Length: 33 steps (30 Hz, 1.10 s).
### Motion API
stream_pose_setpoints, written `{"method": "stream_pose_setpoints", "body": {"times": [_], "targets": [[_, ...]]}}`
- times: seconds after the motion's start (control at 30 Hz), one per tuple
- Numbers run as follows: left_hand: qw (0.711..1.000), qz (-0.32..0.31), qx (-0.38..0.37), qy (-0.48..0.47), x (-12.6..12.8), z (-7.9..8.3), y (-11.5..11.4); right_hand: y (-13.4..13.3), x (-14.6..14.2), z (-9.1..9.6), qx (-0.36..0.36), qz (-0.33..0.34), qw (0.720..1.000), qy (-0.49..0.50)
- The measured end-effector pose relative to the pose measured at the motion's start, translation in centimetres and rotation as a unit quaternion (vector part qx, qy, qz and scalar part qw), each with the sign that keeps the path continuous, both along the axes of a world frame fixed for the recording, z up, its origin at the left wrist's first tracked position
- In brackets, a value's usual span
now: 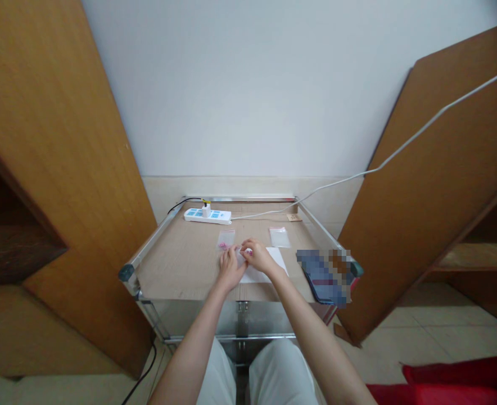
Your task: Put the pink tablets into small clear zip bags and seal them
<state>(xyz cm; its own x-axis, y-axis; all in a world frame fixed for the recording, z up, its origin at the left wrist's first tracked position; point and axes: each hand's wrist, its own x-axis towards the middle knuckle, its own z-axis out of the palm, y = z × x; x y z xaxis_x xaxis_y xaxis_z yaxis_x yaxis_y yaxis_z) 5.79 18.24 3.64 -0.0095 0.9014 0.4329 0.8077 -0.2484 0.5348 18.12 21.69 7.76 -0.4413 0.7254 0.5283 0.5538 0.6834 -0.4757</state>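
My left hand [230, 271] and my right hand [257, 256] meet over the near middle of the table. Between them is a small clear plastic bag [239, 257], gripped by the left hand from its side and pinched at the top by the right fingers. Some pink shows by the right fingertips, too small to make out. Under the hands lies a white sheet of paper [279, 262], partly covered by the right hand and forearm. Just beyond the left hand, a clear zip bag [226, 239] contains small pink pieces. Farther right rests another clear bag [279, 237] with a pinkish top edge.
A white power strip [208, 216] with a plug sits at the back left, its white cable [328, 184] running up to the right. A dark blurred flat item [322, 278] lies on the right. Metal rails edge the brown tabletop [168, 270]; wooden furniture [400, 197] flanks it.
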Motion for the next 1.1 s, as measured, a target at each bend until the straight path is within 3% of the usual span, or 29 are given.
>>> {"method": "stream_pose_setpoints", "body": {"times": [0.63,1.1], "targets": [[1.0,-0.006,0.03,0.005,-0.1,-0.2,0.1,-1.6,0.3,-0.4,0.023,-0.011,0.993,0.114],[0.999,-0.007,0.045,-0.002,0.1,0.4,-0.1,-2.6,0.6,-0.9,0.037,-0.021,0.988,0.145]]}}
